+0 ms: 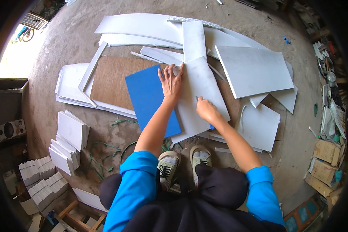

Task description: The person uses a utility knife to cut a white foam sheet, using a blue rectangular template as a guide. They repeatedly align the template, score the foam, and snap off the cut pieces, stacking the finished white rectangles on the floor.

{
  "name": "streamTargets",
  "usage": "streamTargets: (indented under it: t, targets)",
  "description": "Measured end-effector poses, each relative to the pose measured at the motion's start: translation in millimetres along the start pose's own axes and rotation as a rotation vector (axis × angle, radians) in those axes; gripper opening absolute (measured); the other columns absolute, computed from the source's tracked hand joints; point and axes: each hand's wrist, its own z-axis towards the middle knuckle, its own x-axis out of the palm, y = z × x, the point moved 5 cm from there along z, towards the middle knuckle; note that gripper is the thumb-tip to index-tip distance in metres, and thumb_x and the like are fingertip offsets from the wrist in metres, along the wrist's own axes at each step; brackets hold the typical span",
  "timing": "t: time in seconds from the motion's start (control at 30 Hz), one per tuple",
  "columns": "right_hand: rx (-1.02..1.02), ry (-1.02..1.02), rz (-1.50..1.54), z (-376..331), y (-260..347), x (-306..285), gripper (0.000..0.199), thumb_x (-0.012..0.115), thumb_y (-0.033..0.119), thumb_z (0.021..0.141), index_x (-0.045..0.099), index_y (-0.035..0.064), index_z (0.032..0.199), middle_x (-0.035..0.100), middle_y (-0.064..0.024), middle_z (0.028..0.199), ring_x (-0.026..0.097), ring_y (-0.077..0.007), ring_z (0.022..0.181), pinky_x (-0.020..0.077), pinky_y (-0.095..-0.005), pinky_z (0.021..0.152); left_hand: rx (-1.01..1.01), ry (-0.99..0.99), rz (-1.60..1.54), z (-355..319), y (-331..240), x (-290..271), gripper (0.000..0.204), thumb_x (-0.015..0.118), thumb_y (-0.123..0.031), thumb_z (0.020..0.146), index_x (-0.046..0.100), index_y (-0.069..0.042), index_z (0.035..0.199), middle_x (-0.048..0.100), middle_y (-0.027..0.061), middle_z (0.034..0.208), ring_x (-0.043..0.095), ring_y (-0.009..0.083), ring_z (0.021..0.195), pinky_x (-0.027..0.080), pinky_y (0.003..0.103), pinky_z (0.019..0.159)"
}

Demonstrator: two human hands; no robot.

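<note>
Bare concrete floor (65, 42) fills the view, dusty and littered with white offcuts. Everything below is placed relative to the blue board (149, 98), which lies flat on the floor in front of the crouching person.

Far to the left of the blue board, small white pieces stand in stacks (67, 141), and a green cord (100, 154) lies loose between them and the board. Just left of it, and partly under it, lies a brown sheet (110, 79).

At the right edge of the blue board the left hand (171, 82) presses flat, fingers spread, holding nothing; it rests on the seam where the board meets the white panel (199, 96). This long white panel lies touching the board's right side. The right hand (207, 110) is closed on a small tool, probably a knife (211, 126), with its tip on the panel.

Further right lie larger white sheets (253, 69).

The panel looks thin, light and stiff, likely brittle at the edges and smooth enough to slide; it is best held down flat by the palm, or lifted by both long edges.
</note>
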Motion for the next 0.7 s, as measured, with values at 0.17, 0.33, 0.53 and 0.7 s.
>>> streamTargets:
  t: [0.17, 0.33, 0.53, 0.7]
  targets:
    - [-0.028, -0.082, 0.002, 0, 0, 3, 0.021, 0.041, 0.007, 0.081, 0.046, -0.0068, 0.095, 0.060, -0.0282, 0.088, 0.060, -0.0403, 0.087, 0.0477, -0.0465, 0.076, 0.142, 0.101, 0.028, -39, -23, -7, 0.050, 0.051, -0.021, 0.082, 0.038, -0.012, 0.130, 0.035, 0.0077, 0.133, 0.025, 0.0246, 0.129, 0.011, 0.054, 0.105]
    - [-0.047, -0.128, -0.057, 11, 14, -13, 0.020, 0.042, 0.008, 0.080, 0.049, -0.0053, 0.095, 0.061, -0.0258, 0.088, 0.061, -0.0374, 0.087, 0.0486, -0.0442, 0.076, 0.116, 0.146, -0.084, -47, -28, -1, 0.053, 0.048, -0.021, 0.085, 0.032, -0.010, 0.134, 0.027, 0.0065, 0.141, 0.018, 0.0264, 0.133, 0.013, 0.053, 0.105]
    - [-0.042, -0.049, -0.182, 16, 19, -20, 0.022, 0.044, 0.009, 0.080, 0.052, -0.0035, 0.096, 0.062, -0.0232, 0.092, 0.061, -0.0345, 0.090, 0.0488, -0.0408, 0.076, 0.108, 0.137, -0.062, -48, -28, 0, 0.052, 0.046, -0.024, 0.087, 0.032, -0.010, 0.134, 0.026, 0.0057, 0.142, 0.018, 0.0262, 0.133, 0.015, 0.054, 0.105]
    - [-0.016, 0.022, -0.216, 15, 16, -17, 0.024, 0.044, 0.010, 0.081, 0.051, -0.0033, 0.099, 0.061, -0.0229, 0.097, 0.060, -0.0343, 0.093, 0.0480, -0.0413, 0.079, 0.088, 0.127, -0.033, -50, -30, 0, 0.050, 0.046, -0.023, 0.087, 0.033, -0.011, 0.134, 0.027, 0.0046, 0.142, 0.018, 0.0253, 0.133, 0.016, 0.055, 0.104]
